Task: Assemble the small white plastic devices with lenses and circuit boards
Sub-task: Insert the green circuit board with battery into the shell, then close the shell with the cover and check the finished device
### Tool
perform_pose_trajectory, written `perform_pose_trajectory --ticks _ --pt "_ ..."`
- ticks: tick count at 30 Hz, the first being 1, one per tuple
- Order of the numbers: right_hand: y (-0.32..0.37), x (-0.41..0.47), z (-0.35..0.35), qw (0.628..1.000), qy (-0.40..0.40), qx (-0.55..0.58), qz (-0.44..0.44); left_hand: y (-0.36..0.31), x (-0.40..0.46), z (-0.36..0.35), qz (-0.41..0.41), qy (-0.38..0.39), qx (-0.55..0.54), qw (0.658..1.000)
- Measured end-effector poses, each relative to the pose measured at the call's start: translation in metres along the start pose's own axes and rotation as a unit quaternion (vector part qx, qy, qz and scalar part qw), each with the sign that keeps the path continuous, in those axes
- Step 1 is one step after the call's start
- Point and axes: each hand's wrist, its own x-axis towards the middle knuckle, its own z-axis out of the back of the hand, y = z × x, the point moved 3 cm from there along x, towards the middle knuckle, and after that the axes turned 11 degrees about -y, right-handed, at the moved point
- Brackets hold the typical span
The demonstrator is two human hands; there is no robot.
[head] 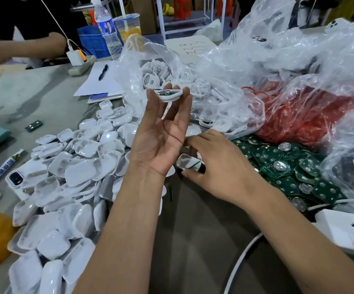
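Left hand grip pinched one white shell at fingertips, board seated inside. Right hand grip clamped a clear lens below it. Judged mid-unit; shell pile left of the grips, boards right, many remained.

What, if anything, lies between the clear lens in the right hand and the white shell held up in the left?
Nothing separate does. The left hand pinches the white plastic shell at its fingertips, raised above the right hand, which holds the clear lens piece. Only the left palm sits between them.
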Motion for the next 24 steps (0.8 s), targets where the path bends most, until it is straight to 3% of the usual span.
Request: perform_pose_trajectory --ticks 7,11,16,22,24 --pt "-0.013 0.003 0.017 0.985 -0.092 0.127 -0.067 -0.003 0.002 0.003 -0.021 -0.02 -0.011 1.0" --pt "-0.019 0.003 0.022 0.934 -0.105 0.307 -0.147 -0.004 0.003 0.005 -0.03 -0.021 -0.032 0.999" --pt "-0.023 0.004 0.026 0.866 -0.1 0.471 -0.135 -0.005 0.003 0.005 -0.035 -0.019 -0.035 0.999" --pt "-0.027 0.004 0.031 0.83 -0.112 0.532 -0.127 -0.005 0.002 0.006 -0.031 0.006 -0.042 0.999" --pt "-0.027 0.004 0.031 0.803 -0.113 0.569 -0.137 -0.004 0.002 0.005 -0.031 0.011 -0.036 0.999"
